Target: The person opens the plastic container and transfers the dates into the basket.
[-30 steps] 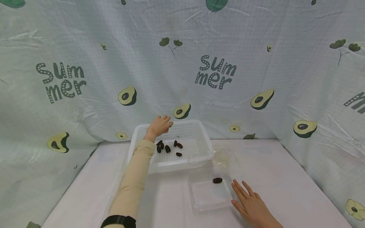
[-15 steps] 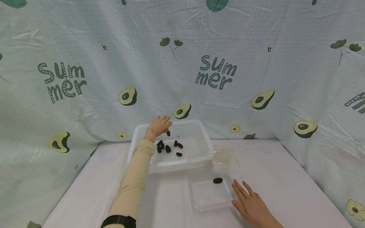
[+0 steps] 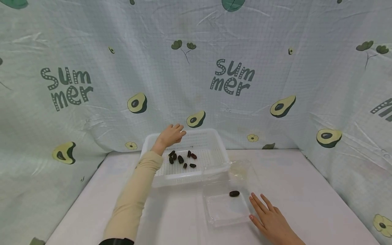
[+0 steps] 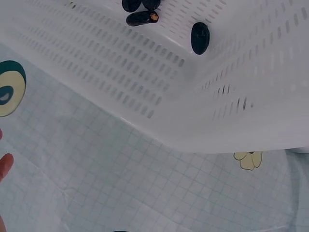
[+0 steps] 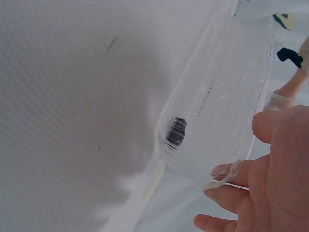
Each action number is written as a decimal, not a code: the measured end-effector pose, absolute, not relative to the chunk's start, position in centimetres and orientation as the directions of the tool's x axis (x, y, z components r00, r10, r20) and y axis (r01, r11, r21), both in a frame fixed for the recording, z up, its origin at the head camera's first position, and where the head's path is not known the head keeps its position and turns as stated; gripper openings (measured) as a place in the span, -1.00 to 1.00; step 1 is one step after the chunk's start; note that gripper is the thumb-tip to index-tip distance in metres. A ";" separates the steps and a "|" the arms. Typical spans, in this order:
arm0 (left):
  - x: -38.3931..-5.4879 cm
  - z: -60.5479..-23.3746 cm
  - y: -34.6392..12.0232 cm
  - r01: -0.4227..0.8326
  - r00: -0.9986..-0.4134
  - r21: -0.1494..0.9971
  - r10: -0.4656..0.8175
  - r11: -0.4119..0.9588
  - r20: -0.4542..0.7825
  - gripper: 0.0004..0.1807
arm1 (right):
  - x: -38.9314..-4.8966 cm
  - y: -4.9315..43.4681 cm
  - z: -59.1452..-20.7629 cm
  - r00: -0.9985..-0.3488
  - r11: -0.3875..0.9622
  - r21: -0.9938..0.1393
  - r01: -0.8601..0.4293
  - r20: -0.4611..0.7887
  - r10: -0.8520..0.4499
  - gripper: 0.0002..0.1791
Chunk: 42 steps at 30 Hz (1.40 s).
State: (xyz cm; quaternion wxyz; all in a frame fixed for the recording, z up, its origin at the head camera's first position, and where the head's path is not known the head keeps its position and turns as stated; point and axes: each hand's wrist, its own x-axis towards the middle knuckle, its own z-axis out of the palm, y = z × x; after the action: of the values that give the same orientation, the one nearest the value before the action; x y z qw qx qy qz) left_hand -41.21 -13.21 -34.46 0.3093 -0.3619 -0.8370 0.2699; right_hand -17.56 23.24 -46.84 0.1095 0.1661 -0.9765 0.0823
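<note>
My left hand (image 3: 170, 136) hovers over the back left part of a white perforated plastic basket (image 3: 214, 143), its fingers loose and holding nothing. Its fingertips (image 4: 5, 165) just enter the left wrist view, apart from each other. Several dark brown dates (image 3: 180, 159) lie scattered on the basket floor, and one date (image 3: 185, 165) sits towards the front. In front of the basket stands a clear plastic box (image 3: 225, 223) with a single date (image 3: 234, 193) inside. My right hand (image 3: 272, 219) rests straight fingers against the box's right side; one fingertip shows through the plastic in the right wrist view.
The box's clear lid (image 3: 242, 170) stands open at the back, beside the basket's front right corner. A white-covered table (image 3: 183, 214) carries everything. Behind it hangs a printed cloth (image 3: 171, 85) with avocados and lettering, close to the basket's back rim.
My left hand has let go of a date, which dropped into the basket and now lies near its front. The left forearm has shifted slightly left; the right hand has kept its place.
</note>
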 end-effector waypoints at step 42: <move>-24.9 -38.4 -1.2 0.651 0.096 -0.727 0.927 0.218 0.363 -0.72 | -17.6 23.2 -46.9 -0.927 0.933 -0.137 -0.334 0.230 -0.298 -0.39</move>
State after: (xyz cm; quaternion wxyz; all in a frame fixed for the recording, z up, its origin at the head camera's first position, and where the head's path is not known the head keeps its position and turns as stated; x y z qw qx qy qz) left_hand -24.90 -1.23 -38.39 0.4275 -0.6043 -0.6527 0.1615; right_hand -17.56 23.20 -46.88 0.1033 0.1614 -0.9776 0.0872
